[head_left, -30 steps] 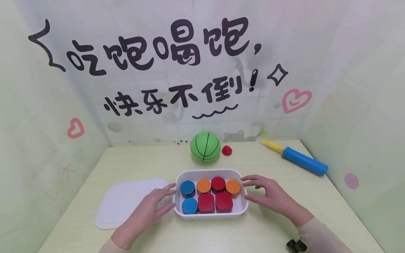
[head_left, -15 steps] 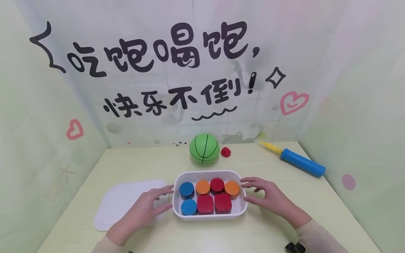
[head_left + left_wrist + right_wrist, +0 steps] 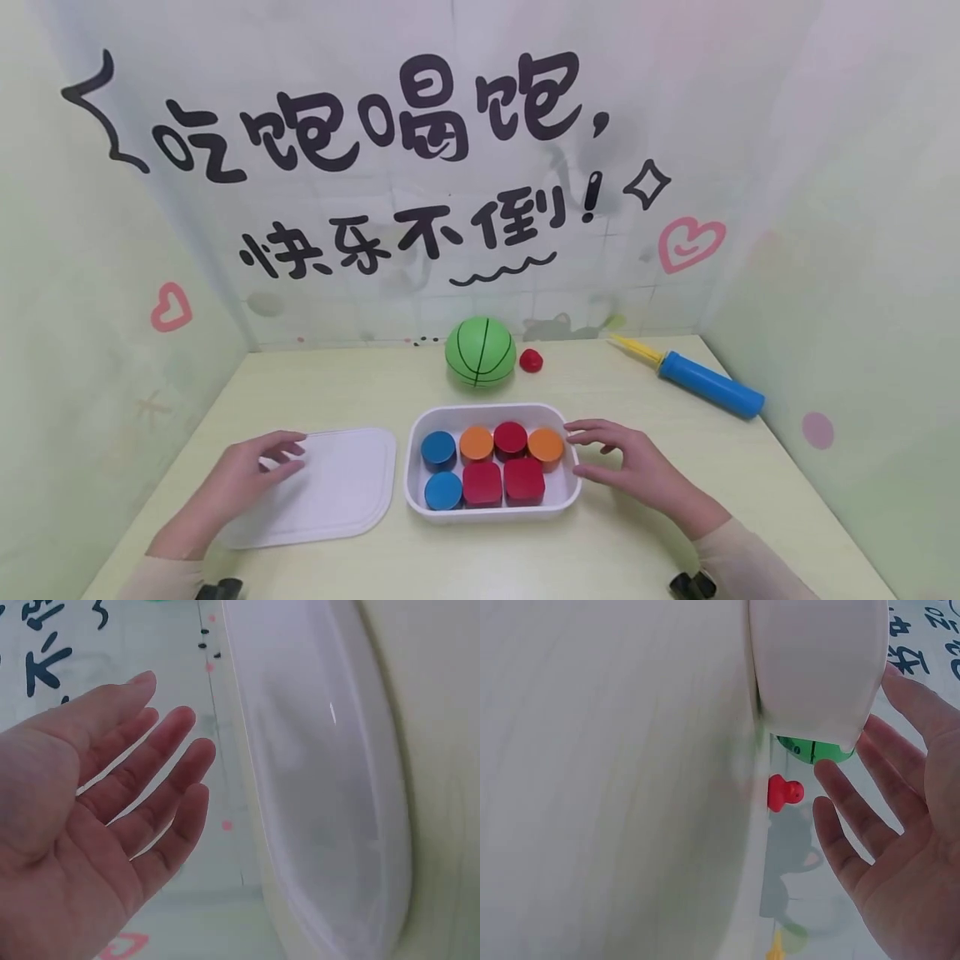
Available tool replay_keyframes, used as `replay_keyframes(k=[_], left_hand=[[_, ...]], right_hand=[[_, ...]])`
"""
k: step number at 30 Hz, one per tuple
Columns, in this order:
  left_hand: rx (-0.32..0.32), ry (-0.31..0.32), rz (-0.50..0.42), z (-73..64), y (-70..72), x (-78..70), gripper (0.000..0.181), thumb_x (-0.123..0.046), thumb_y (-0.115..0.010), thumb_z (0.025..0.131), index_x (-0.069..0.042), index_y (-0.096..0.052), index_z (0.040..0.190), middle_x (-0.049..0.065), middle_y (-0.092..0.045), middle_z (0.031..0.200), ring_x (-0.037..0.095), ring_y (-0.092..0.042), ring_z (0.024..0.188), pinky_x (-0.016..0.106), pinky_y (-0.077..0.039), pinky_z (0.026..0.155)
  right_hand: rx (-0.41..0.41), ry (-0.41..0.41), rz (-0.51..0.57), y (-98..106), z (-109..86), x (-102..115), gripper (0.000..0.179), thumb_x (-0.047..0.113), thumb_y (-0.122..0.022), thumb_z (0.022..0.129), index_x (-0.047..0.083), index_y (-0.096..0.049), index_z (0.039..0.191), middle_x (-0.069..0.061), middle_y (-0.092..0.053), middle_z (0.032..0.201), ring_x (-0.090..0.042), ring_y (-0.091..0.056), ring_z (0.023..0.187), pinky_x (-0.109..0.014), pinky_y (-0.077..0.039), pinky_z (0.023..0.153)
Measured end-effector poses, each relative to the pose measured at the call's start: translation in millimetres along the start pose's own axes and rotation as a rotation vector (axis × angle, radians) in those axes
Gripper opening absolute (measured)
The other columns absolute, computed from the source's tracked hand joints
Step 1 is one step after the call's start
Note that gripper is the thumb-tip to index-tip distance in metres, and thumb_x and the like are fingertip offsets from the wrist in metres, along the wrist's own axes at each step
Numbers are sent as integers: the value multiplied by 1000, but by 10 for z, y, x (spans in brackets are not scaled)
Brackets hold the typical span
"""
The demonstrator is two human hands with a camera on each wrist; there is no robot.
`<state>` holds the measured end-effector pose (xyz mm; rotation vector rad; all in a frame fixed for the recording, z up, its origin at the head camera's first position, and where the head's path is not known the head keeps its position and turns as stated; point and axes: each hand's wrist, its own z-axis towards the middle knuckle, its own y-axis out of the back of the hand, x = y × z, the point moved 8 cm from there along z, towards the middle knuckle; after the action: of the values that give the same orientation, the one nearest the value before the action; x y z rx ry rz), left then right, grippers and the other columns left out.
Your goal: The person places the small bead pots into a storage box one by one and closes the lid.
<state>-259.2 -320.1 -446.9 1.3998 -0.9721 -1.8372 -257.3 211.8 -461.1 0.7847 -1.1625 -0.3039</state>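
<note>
A white rectangular box (image 3: 491, 515) stands mid-table, holding several blue, orange and red pieces, some round and some square-topped. My right hand (image 3: 626, 458) is at its right end, fingertips right at the rim, fingers loosely bent. In the right wrist view the thumb of that hand (image 3: 907, 802) overlaps the box wall (image 3: 817, 667). Left of the box lies a flat white lid (image 3: 337, 483) with a raised edge. Over the lid's left part hovers my left hand (image 3: 251, 475), relaxed and holding nothing. The left wrist view shows its palm (image 3: 120, 802) beside the lid (image 3: 322, 787).
Behind the box sits a green ball (image 3: 481, 352) with black basketball lines. A small red object (image 3: 531, 360) is beside it. A blue hand pump (image 3: 708, 383) with a yellow nozzle lies at the back right. Printed sheets (image 3: 420, 292) wall the table on three sides.
My left hand has left the box's left end and moved left over the lid. The right hand stays at the box's right end. The box and pieces keep their places.
</note>
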Motion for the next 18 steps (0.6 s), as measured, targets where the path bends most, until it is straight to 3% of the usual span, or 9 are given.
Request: replay_keyframes(k=[9, 14, 18], left_hand=[[-3, 108, 53, -161, 257, 677, 42, -26, -82, 89, -8, -71, 126, -1, -77, 99, -8, -61, 79, 20, -50, 65], [54, 179, 58, -219, 277, 904, 47, -26, -81, 90, -3, -68, 128, 3, -75, 100, -6, -61, 78, 20, -52, 65], [87, 200, 59, -251, 256, 1013, 49, -22, -83, 87, 0, -68, 127, 4, -75, 99, -2, -64, 78, 20, -54, 67]], right_hand=[[7, -10, 11, -3, 0, 29, 42, 32, -83, 88, 28, -72, 129, 7, -64, 142, -21, -65, 123, -43, -62, 91], [16, -9, 25, -1, 0, 40, 43, 33, -83, 89, 27, -72, 129, 5, -63, 143, -19, -70, 113, -43, -61, 90], [18, -17, 28, -1, -3, 29, 43, 34, -83, 88, 27, -72, 129, 5, -64, 142, -18, -71, 110, -42, -61, 89]])
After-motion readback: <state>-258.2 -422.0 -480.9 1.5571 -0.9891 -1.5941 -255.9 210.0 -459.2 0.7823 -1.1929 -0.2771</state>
